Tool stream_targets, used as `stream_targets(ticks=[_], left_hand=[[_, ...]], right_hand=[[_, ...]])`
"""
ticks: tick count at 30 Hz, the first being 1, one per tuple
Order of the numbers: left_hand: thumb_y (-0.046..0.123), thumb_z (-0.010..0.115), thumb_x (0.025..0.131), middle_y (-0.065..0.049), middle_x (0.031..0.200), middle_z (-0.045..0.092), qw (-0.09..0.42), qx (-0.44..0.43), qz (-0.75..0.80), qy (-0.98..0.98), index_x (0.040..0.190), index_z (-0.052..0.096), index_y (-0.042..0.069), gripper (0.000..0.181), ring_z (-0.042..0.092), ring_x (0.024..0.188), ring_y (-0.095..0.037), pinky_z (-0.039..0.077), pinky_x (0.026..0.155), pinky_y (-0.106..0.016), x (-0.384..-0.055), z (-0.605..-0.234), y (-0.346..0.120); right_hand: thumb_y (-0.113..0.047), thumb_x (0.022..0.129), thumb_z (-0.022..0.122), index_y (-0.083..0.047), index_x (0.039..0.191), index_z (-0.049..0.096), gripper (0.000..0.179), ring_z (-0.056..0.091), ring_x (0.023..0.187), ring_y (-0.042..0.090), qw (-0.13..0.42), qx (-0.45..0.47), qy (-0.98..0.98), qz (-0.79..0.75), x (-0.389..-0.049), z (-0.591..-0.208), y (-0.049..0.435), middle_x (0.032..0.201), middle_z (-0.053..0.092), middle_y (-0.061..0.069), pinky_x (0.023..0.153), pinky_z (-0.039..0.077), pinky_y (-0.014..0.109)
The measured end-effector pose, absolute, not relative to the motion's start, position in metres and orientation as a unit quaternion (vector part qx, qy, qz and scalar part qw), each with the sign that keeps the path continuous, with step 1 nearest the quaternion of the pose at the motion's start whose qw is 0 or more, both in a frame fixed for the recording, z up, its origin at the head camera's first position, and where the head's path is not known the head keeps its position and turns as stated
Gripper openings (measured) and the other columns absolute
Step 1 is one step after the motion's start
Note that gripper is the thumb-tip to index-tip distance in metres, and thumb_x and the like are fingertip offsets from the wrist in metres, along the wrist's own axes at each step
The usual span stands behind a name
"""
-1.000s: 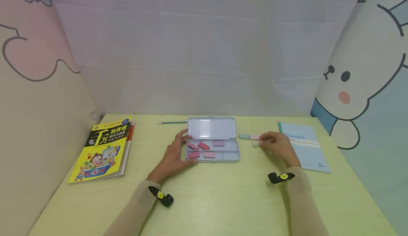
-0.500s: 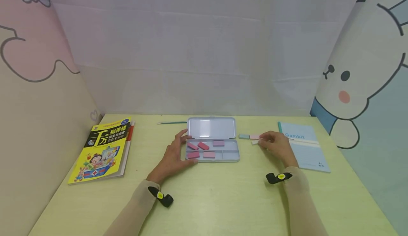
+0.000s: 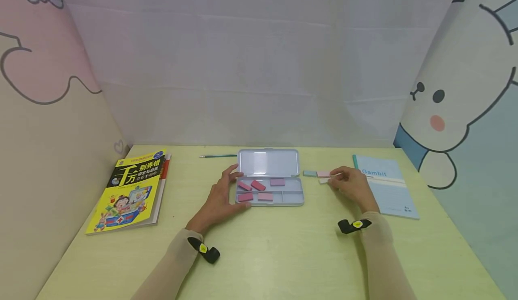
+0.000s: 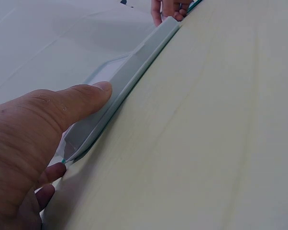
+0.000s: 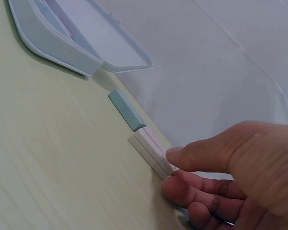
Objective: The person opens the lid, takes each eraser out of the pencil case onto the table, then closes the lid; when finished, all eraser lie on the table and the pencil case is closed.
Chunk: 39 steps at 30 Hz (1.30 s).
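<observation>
A pale blue case [image 3: 293, 198] lies with its lid [image 3: 269, 163] folded back and several pink and purple eraser-like blocks [image 3: 265, 196] in its compartments. My left hand [image 3: 220, 201] holds the case's left end, the thumb [image 4: 98, 93] against its front wall and fingers round the far side. Right of the case, my right hand [image 3: 353, 185] pinches the right end of a white eraser [image 5: 149, 155] between thumb and fingertips. Just behind it lies a light pink eraser [image 3: 323, 174], partly hidden by the fingers. A green eraser [image 5: 127, 110] sits end to end with the pink one.
At the left lies a yellow book [image 3: 127, 196] on top of another. A light blue notebook [image 3: 388, 185] lies right of my right hand. Behind the case's left side is a green pencil [image 3: 218, 156]. A white sheet [image 3: 243, 66] hangs behind the table.
My right hand has moved slightly left and away from me, bringing the white eraser closer to the pink one; over the last half second it is nearly still. The left hand stays put.
</observation>
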<state>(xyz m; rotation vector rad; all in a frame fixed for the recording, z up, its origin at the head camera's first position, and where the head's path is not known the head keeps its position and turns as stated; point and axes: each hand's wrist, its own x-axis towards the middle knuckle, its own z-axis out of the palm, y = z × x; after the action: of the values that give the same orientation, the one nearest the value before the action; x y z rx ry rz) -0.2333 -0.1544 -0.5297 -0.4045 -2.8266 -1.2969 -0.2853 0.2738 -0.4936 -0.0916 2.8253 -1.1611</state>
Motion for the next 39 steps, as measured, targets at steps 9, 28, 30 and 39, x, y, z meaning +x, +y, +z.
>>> stream_targets(ticks=[9, 28, 30, 39], left_hand=[[0.042, 0.09, 0.085, 0.004, 0.164, 0.052, 0.005, -0.134, -0.414, -0.9, 0.17, 0.014, 0.032, 0.114, 0.043, 0.157, -0.034, 0.027, 0.128, -0.072, -0.234, -0.531, -0.155], [0.041, 0.089, 0.085, 0.003, 0.163, 0.052, 0.002, -0.129, -0.413, -0.902, 0.167, 0.018, 0.034, 0.109, 0.043, 0.155, -0.035, 0.028, 0.128, -0.071, -0.231, -0.527, -0.154], [0.04, 0.089, 0.084, 0.003, 0.162, 0.052, 0.003, -0.129, -0.413, -0.901, 0.167, 0.019, 0.033, 0.109, 0.043, 0.155, -0.035, 0.027, 0.128, -0.071, -0.231, -0.527, -0.154], [0.043, 0.091, 0.082, 0.004, 0.16, 0.054, 0.011, -0.135, -0.413, -0.901, 0.167, 0.02, 0.033, 0.111, 0.048, 0.151, -0.032, 0.028, 0.127, -0.071, -0.231, -0.529, -0.155]], right_hand=[[-0.025, 0.105, 0.067, -0.001, 0.133, 0.068, 0.036, 0.074, 0.084, 0.019, 0.018, -0.038, 0.913, -0.406, -0.282, -0.481, 0.268, 0.118, 0.075, 0.024, 0.069, 0.055, 0.027], [-0.023, 0.103, 0.071, -0.005, 0.128, 0.072, 0.031, 0.078, 0.082, 0.027, -0.047, -0.072, 0.889, -0.45, -0.278, -0.464, 0.233, 0.112, 0.076, 0.019, 0.069, 0.054, 0.023], [-0.024, 0.103, 0.072, -0.006, 0.128, 0.072, 0.031, 0.078, 0.082, 0.027, -0.054, -0.07, 0.887, -0.453, -0.276, -0.461, 0.228, 0.113, 0.076, 0.018, 0.067, 0.054, 0.023], [-0.018, 0.103, 0.071, -0.009, 0.127, 0.072, 0.026, 0.076, 0.084, 0.038, -0.06, -0.119, 0.873, -0.469, -0.273, -0.452, 0.196, 0.113, 0.077, 0.015, 0.061, 0.05, 0.024]])
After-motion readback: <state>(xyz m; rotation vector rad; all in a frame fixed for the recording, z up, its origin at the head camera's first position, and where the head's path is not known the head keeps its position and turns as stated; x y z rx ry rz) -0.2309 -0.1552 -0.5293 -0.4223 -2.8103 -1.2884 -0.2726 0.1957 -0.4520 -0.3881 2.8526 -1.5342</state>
